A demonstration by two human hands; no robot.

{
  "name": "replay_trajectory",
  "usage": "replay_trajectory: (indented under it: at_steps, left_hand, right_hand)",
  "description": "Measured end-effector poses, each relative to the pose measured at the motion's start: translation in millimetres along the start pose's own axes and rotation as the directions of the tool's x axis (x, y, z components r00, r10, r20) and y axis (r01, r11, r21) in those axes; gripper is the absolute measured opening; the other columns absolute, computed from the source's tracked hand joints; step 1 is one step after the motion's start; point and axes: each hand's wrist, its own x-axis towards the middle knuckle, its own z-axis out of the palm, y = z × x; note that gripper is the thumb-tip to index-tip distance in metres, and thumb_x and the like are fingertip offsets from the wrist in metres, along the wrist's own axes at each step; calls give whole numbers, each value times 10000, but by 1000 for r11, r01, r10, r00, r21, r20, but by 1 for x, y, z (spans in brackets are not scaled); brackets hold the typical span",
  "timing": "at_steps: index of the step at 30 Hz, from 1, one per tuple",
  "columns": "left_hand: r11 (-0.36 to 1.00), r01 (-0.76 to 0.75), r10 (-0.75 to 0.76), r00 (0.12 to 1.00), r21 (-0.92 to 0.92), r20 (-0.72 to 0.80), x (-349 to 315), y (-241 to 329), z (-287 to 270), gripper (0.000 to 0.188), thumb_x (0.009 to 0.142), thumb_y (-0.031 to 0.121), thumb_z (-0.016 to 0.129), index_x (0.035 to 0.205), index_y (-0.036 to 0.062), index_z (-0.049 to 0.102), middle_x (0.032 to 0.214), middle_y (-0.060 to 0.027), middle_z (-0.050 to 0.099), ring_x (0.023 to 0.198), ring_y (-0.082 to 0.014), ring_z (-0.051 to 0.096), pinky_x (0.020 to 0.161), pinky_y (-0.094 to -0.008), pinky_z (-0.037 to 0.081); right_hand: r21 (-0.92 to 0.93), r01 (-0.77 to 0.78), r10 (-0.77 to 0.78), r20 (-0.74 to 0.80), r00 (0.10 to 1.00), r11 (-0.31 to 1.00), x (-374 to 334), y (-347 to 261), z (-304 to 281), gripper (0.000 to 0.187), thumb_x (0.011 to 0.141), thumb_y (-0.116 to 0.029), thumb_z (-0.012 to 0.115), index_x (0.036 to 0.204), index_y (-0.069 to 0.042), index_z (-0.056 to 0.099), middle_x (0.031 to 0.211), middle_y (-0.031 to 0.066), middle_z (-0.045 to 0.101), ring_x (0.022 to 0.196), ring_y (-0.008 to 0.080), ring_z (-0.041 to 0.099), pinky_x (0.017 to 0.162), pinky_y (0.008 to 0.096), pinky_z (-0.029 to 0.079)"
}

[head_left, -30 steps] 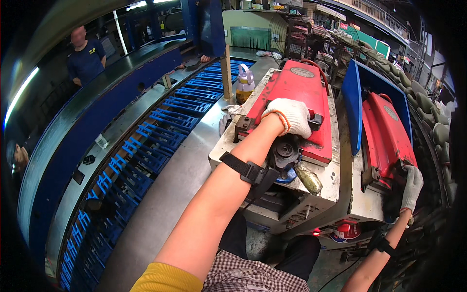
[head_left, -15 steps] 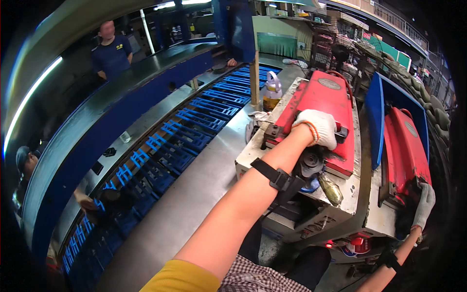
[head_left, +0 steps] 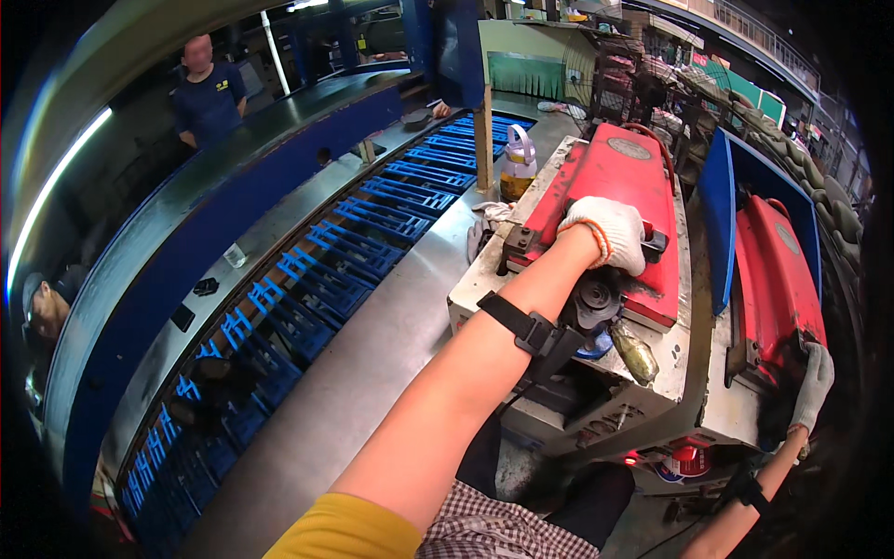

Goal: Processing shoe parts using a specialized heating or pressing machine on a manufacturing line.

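Observation:
My left hand (head_left: pixel 610 233), in a white knitted glove, is closed round the dark handle (head_left: pixel 656 243) on the red lid (head_left: pixel 626 179) of the nearer cream machine. Farther right, my gloved right hand (head_left: pixel 816 380) grips the front end of a second red lid (head_left: pixel 780 265), where a dark handle is mostly hidden by the fingers. Both lids lie lowered on their machines. Below my left wrist are a round black knob (head_left: pixel 596 296) and a crumpled gold-green packet (head_left: pixel 635 354) on the machine top.
Left of me runs a conveyor with blue slats (head_left: pixel 321 252) beside a steel ledge (head_left: pixel 372 335). A bottle with a lilac handle (head_left: pixel 518 166) stands behind the nearer machine. A blue panel (head_left: pixel 721 224) rises between the lids. Two people are beyond the blue beam (head_left: pixel 251 182).
Both my hands keep their places on the lids. A co-worker's hand at the conveyor's left has drawn back out of sight. The view has shifted slightly.

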Motion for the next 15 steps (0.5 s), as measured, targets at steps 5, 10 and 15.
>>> replay_trajectory:
  at_steps: [5, 10, 15]
  left_hand:
    - [1000, -4, 4, 1000, -3, 18, -1, 3, -4, 430, 651, 353, 698, 1001, 128, 805, 986, -167, 761, 914, -341, 736, 812, -425, 582]
    - [1000, -11, 11, 1000, 13, 28, -2, 4, -4, 452, 654, 332, 688, 1040, 130, 806, 1032, -142, 770, 938, -324, 742, 818, -420, 586]
    - [1000, -18, 17, 1000, 19, 17, 0, 1, 0, 432, 657, 364, 693, 1000, 127, 805, 988, -162, 763, 915, -341, 736, 815, -432, 580]
  right_hand:
    - [5, -10, 10, -16, 1000, 1000, -1, -6, -1, 253, 1070, -173, 544, 1039, 22, 701, 993, 82, 701, 947, 188, 655, 899, 336, 496]
    - [-7, -6, 6, -4, 1000, 1000, -1, -15, -4, 252, 1067, -169, 544, 1022, 18, 707, 985, 92, 704, 958, 206, 660, 911, 353, 497]
    - [-7, -9, 8, -9, 1000, 1000, -2, -12, 2, 262, 1074, -178, 537, 1024, 13, 711, 995, 84, 707, 958, 194, 657, 907, 344, 497]
